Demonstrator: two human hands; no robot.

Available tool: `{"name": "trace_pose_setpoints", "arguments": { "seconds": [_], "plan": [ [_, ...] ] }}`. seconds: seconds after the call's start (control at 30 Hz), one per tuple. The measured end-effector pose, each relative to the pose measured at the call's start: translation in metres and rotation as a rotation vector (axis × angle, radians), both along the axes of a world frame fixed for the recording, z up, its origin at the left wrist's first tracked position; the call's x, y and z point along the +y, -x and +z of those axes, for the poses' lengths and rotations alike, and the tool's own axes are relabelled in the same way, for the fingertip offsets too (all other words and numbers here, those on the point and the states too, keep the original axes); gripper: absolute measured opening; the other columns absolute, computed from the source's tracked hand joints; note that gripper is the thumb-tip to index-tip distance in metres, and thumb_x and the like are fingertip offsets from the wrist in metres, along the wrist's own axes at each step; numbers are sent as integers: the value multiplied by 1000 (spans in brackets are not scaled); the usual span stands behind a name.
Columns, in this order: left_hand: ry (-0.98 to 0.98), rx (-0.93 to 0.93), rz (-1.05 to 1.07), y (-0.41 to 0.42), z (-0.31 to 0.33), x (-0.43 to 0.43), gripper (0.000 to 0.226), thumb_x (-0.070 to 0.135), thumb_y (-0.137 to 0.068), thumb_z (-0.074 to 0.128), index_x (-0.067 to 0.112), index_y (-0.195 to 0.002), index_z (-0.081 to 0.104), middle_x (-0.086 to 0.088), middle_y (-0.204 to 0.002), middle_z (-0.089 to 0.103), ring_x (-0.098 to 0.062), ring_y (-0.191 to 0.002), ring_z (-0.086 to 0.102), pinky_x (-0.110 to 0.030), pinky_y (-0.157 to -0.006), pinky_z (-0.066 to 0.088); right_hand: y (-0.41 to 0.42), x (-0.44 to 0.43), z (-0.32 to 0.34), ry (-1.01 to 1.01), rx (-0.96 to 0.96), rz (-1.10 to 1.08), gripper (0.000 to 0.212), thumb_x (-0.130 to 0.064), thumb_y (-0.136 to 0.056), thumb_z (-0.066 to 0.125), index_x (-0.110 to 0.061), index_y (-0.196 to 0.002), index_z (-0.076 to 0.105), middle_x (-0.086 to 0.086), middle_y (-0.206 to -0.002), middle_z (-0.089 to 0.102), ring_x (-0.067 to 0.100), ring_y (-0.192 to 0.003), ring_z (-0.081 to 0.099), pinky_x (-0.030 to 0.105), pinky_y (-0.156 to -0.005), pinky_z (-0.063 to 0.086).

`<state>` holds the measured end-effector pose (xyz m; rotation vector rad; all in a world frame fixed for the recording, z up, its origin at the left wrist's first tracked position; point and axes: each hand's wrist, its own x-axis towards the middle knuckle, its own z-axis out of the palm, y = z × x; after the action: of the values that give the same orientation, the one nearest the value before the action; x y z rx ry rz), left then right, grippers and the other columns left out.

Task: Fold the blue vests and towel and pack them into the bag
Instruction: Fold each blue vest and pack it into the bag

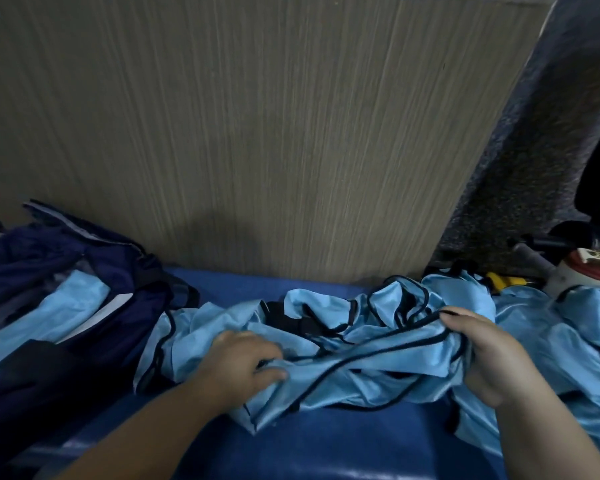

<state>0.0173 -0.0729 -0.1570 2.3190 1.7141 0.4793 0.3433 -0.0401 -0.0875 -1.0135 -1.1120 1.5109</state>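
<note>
Though the dark navy bag (49,251) at nine o'clock holds light-blue cloth (70,306), the left hand (238,365) and right hand (489,355) grip a crumpled, unfolded light-blue vest (361,362).

Wood-grain panel (257,133) behind — speckled grey surface (534,150) beside (dim light).

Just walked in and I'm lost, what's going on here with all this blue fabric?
A person grips a crumpled light blue vest with the left hand and right hand on a blue surface; it isn't folded yet. A navy bag at left already holds light blue fabric. At right lie more vests.
</note>
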Motion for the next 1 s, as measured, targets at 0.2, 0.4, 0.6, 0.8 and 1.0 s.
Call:
{"name": "trace_pose_setpoints", "arguments": {
  "seconds": [0.2,0.4,0.6,0.8,1.0],
  "plan": [
    [150,-886,226,16,37,1,40,53,-87,62,13,-83,60,-1,-75,57,-14,-70,54,-27,-69,43,-15,4,1,-21,94,-124,30,-29,-75,67,-3,-89,75,21,-89,71,33,-76,70,36,-61,59],
    [285,-1579,191,23,67,-8,24,31,-79,65,9,-88,61,-14,-85,66,-25,-75,65,-31,-64,57,-7,1,6,-67,-35,-144,25,-24,-71,66,-1,-82,69,20,-77,70,29,-61,68,30,-53,58],
    [392,-1462,91,28,68,-15,49,45,-52,91,10,-71,63,-11,-70,63,-20,-59,64,-27,-51,53,-4,4,-6,-160,-407,-192,61,-51,-65,83,3,-74,56,15,-71,57,29,-68,55,38,-69,44],
    [481,-1198,-66,10,59,-19,50,58,-46,91,21,-74,71,-5,-78,66,-15,-71,64,-24,-64,51,23,-10,-1,-411,-908,-69,25,-44,-76,77,-48,-96,65,-22,-106,63,-4,-106,56,23,-89,43],
    [543,-982,-263,-28,57,-29,22,35,-75,75,29,-95,72,2,-94,68,-12,-88,63,-24,-79,49,81,-41,-8,-402,-637,511,14,-30,-84,76,-37,-92,67,-19,-92,69,-4,-89,62,15,-82,46]
  ]
}}
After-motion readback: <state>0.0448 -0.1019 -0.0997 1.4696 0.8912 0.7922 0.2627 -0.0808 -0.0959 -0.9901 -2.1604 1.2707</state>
